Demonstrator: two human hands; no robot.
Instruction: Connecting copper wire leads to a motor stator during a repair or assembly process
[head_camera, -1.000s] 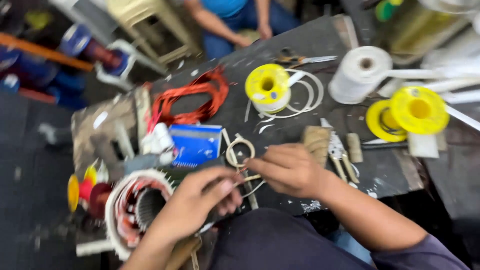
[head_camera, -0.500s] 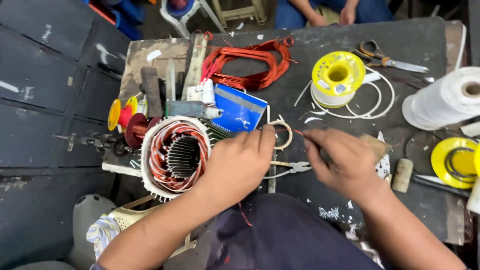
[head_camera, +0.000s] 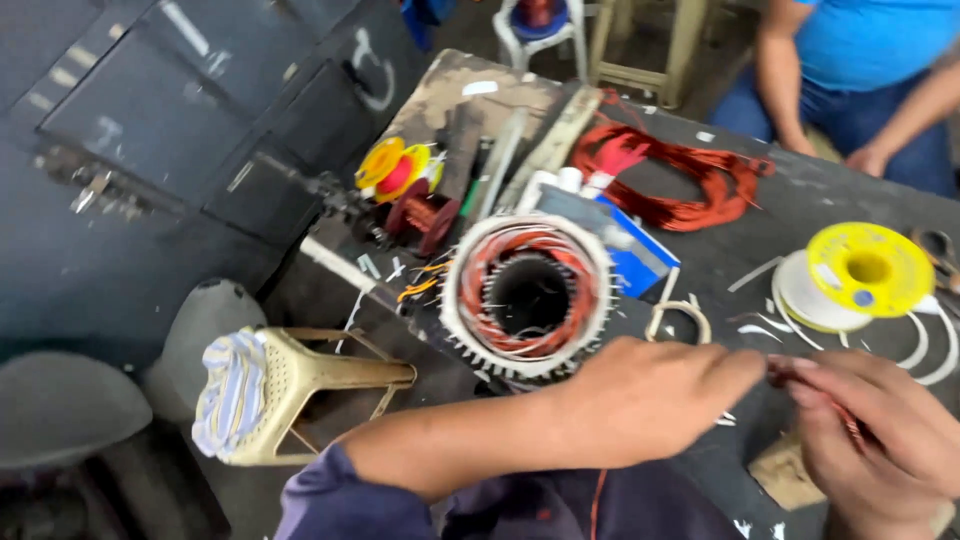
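Right grip (head_camera: 880, 440) on wire (head_camera: 850, 425) — stator (head_camera: 527, 295) leftward

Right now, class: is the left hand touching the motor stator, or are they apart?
Cannot tell. In the head view, the left hand overlaps the lower right rim of the stator, but motion blur hides whether there is contact or a gap.

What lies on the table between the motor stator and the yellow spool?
In the head view, between the motor stator and the yellow spool lie a blue box and a white loop.
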